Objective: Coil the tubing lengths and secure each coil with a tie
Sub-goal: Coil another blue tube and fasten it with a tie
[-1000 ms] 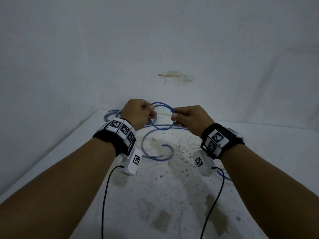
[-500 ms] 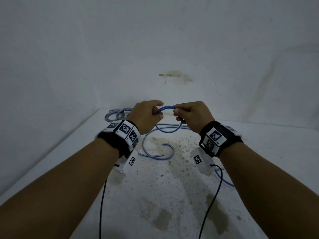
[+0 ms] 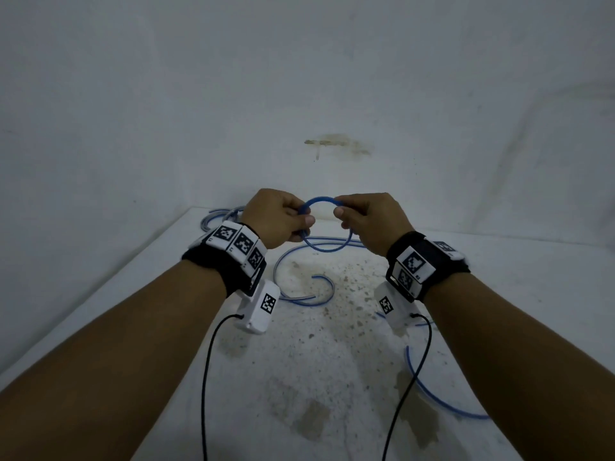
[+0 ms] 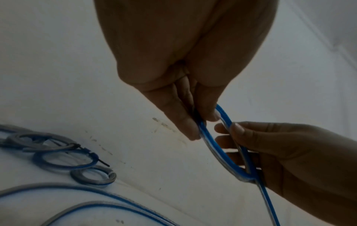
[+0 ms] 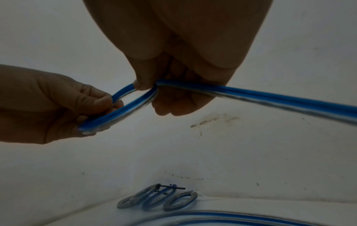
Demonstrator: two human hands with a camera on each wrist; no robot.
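Observation:
I hold a small loop of blue tubing [image 3: 319,201] in the air above the white table [image 3: 515,277]. My left hand [image 3: 283,221] pinches the loop's left side between thumb and fingers [image 4: 185,122]. My right hand [image 3: 362,217] grips the loop's right side, and the tubing [image 5: 251,96] runs on past its fingers. The rest of this tubing length [image 3: 432,390] trails down to the table and curves off to the right. Another loose blue length [image 3: 299,257] lies curled on the table under my hands.
Several finished blue-and-grey coils [image 5: 160,198] lie in the table's far left corner, one with a black tie [image 5: 170,187] sticking out. White walls close the table at the back and left. Black wrist-camera cables [image 3: 206,377] hang under both forearms.
My hands first came closer together and flattened the loop. They have since spread a little, and the loop stands rounder and higher between them. Both hands kept their hold.

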